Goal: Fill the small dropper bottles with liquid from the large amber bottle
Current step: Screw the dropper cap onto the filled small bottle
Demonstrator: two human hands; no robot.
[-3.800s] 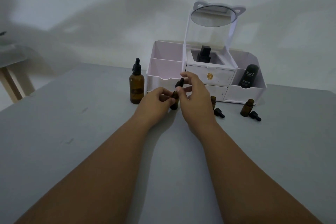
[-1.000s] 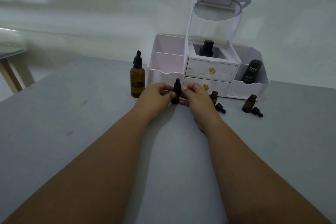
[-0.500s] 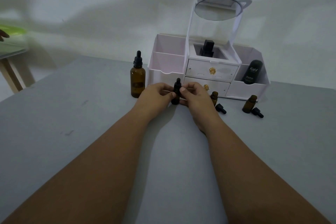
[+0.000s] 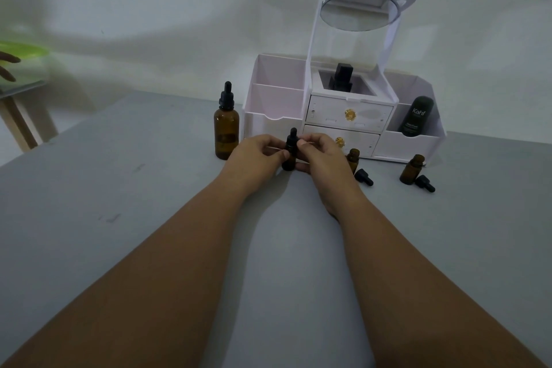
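A small amber dropper bottle [image 4: 289,158] stands on the grey table between my hands. My left hand [image 4: 257,155] grips its body. My right hand [image 4: 318,155] pinches its black dropper cap [image 4: 291,140], which sits on the bottle's neck. The large amber bottle [image 4: 226,134], capped with a black dropper, stands upright just left of my left hand. Two more small amber bottles stand uncapped to the right: one [image 4: 353,158] behind my right hand, one [image 4: 412,169] farther right. A loose black dropper cap lies beside each [image 4: 364,177] [image 4: 425,183].
A white organiser [image 4: 412,143] with drawers and a cat-eared mirror [image 4: 360,10] stands against the wall behind the bottles, holding a dark tube [image 4: 417,116] and a black bottle [image 4: 340,81]. A wooden stool [image 4: 18,110] and another person's hand [image 4: 7,66] are at far left.
3.8 s ago my right hand held the dropper cap raised off the small bottle. It has since been set on the neck, and over the last second my hands have barely moved.
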